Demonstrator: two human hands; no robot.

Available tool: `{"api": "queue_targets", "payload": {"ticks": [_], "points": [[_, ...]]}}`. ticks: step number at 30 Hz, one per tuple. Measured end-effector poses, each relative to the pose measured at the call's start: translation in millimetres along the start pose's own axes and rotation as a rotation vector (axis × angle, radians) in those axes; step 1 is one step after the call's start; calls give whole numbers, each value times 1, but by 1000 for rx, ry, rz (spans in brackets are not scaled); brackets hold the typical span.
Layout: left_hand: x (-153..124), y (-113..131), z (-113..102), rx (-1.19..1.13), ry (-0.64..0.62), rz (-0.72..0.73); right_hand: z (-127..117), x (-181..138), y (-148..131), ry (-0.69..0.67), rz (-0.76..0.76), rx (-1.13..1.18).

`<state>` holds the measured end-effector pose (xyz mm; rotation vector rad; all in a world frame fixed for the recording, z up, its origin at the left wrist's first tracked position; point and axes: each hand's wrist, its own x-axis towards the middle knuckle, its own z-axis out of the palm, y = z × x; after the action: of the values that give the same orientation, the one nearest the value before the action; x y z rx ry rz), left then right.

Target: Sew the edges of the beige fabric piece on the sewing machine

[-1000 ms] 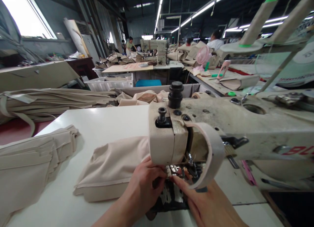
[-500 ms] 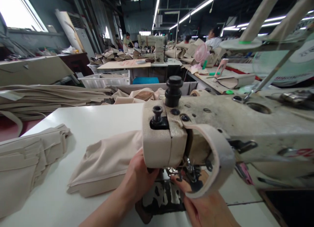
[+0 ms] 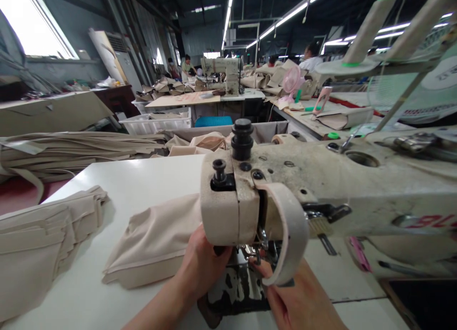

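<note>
A beige sewn fabric piece (image 3: 157, 239) lies on the white table, its right end running behind the head of the sewing machine (image 3: 223, 211). My left hand (image 3: 203, 261) is closed at that end, thumb and fingers bent under the machine head; its fingertips are partly hidden. My right hand (image 3: 298, 296) is at the other side of the presser foot (image 3: 250, 251), with the index finger reaching toward it and the other fingers curled. A curved beige strap (image 3: 294, 230) on the machine covers part of this hand, so what it holds cannot be made out.
Stacked beige fabric pieces (image 3: 50, 239) lie on the table at the left. Behind them is a pile of long strips (image 3: 82, 151). Thread cones (image 3: 371, 30) stand at upper right. A pink clip-like object (image 3: 360, 254) lies right of my right hand. People work in the background.
The view has shifted slightly, so the machine head appears farther left. My hands stay at the presser foot area, and the fabric piece looks nearly unmoved.
</note>
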<state>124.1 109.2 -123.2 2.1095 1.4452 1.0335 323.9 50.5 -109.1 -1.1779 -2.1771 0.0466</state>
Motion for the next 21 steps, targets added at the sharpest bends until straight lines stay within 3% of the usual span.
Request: {"api": "queue_targets", "payload": {"ticks": [9,15,18,21], "points": [[11,18,-17,-54,-75,46,6,-4,4,39,-143,-66],[9,16,-24,-101,-158,87,11,-6,6,34,-161,-124],[12,12,-32,-89,-154,26,12,-8,10,3,-179,-140],[26,11,-33,1,-17,-140,11,-10,12,-18,-155,-150]]}}
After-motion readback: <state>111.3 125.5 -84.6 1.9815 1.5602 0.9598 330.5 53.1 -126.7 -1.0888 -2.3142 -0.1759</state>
